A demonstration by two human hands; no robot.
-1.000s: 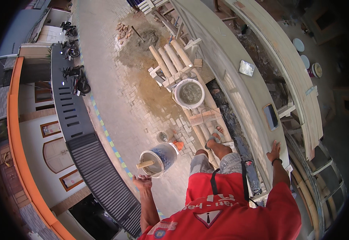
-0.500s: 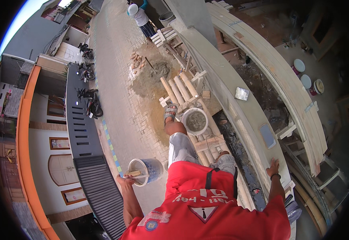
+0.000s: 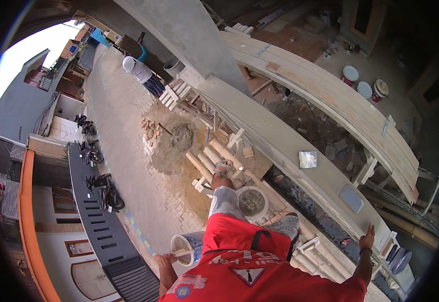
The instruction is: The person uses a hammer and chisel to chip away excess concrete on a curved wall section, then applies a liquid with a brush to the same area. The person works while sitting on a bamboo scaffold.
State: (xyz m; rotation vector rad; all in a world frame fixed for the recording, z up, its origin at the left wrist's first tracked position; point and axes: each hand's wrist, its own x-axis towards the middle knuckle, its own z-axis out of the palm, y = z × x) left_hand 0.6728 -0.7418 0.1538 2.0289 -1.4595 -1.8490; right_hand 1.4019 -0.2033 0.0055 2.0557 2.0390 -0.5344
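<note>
My left hand (image 3: 165,260) is closed on the handle of a scuffed white-and-blue bucket (image 3: 194,246), which hangs beside me with a wooden stick in it. My right hand (image 3: 367,235) rests with fingers extended on the grey concrete ledge (image 3: 280,131). Below me is a scaffold of bamboo poles (image 3: 199,163), with one sandaled foot (image 3: 222,168) on it. A white bucket of grey mix (image 3: 252,201) stands on the poles. A silvery square (image 3: 307,159) and a framed flat rectangle (image 3: 351,198) lie on the ledge.
A person in a white cap (image 3: 144,73) is farther along the paved lane (image 3: 109,100). Parked motorbikes (image 3: 110,194) line the left wall. A mortar pile (image 3: 179,138) lies below. On the right are a curved plank structure (image 3: 330,95) and several lidded buckets (image 3: 364,89).
My view has tilted along the lane, bringing more of it and the other person into sight. My foot has moved up and forward onto the poles; my right hand still rests on the ledge.
</note>
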